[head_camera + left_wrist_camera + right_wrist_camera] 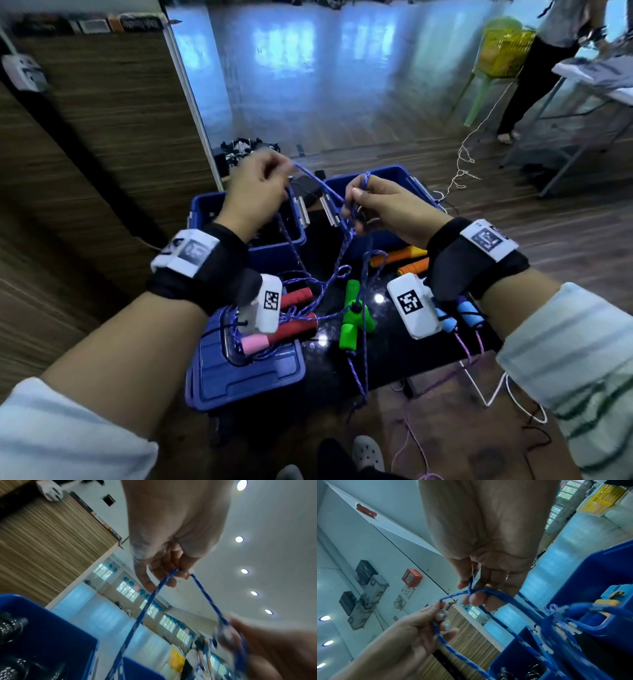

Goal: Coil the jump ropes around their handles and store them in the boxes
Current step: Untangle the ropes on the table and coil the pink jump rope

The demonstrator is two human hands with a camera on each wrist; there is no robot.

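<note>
Pinching blue rope, both curled hands

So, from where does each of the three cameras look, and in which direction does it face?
Head: worn on the head, facing forward and down; shows both forearms, left hand and right hand pinching the blue rope above the blue boxes.
Left wrist: under the left hand, facing up toward the ceiling.
Right wrist: under the right hand, facing up toward a wall; the left hand shows too.
Shared: all three show the rope stretched between both hands.
</note>
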